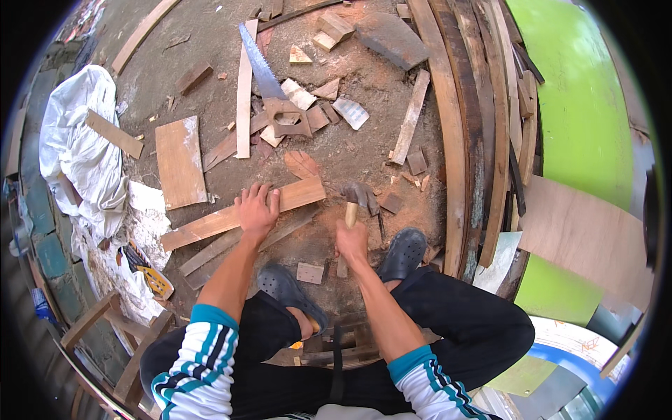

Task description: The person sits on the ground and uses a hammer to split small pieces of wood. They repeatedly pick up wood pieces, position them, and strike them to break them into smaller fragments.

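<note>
My left hand (257, 210) lies on top of a short wooden plank (299, 194), fingers stretched over its face. That plank slants from lower left to upper right across the ground. In my right hand (351, 240) is a claw hammer (359, 197), gripped round its pale wooden handle, its dark head just right of the plank's end. Beneath the plank lies a greyer strip of wood (213, 252). A handsaw (269, 87) with a wooden handle rests among offcuts beyond my hands.
Long boards (444, 133) are stacked at the right beside a green panel (577, 98) and a plywood sheet (588, 234). A white sack (84, 140) and a square board (182, 162) lie at left. A wooden frame (129, 336) stands lower left. A grey stone slab (393, 38) sits far off.
</note>
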The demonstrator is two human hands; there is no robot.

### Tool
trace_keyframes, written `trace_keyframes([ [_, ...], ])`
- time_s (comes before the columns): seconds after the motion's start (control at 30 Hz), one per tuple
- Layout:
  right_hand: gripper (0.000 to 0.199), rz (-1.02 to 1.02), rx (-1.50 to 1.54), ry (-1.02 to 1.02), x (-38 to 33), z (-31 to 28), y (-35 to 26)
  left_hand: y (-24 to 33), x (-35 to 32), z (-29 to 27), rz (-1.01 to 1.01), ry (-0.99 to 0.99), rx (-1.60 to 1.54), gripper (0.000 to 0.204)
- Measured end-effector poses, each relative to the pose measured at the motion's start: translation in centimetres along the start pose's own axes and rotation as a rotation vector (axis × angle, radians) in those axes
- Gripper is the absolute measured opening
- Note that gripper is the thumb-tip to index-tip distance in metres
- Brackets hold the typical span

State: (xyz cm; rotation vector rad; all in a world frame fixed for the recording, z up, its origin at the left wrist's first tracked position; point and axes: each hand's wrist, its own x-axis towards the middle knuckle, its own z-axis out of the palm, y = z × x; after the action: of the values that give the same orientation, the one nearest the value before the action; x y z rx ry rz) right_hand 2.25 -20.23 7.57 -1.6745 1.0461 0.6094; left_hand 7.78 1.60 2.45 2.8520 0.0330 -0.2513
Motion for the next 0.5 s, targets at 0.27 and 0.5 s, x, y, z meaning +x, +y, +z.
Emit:
trace_keyframes([
  [0.27, 0.021, 0.049, 0.150, -0.036, -4.7, -7.0, -2.5, -2.1, -1.0, -0.8, 0.300, -0.018, 0.047, 0.076],
  [0.5, 0.022, -0.030, 0.043, -0.112, -11.1, -13.9, -5.5, -1.3, 1.4, -5.2, 0.234, -0.592, -0.075, 0.070],
])
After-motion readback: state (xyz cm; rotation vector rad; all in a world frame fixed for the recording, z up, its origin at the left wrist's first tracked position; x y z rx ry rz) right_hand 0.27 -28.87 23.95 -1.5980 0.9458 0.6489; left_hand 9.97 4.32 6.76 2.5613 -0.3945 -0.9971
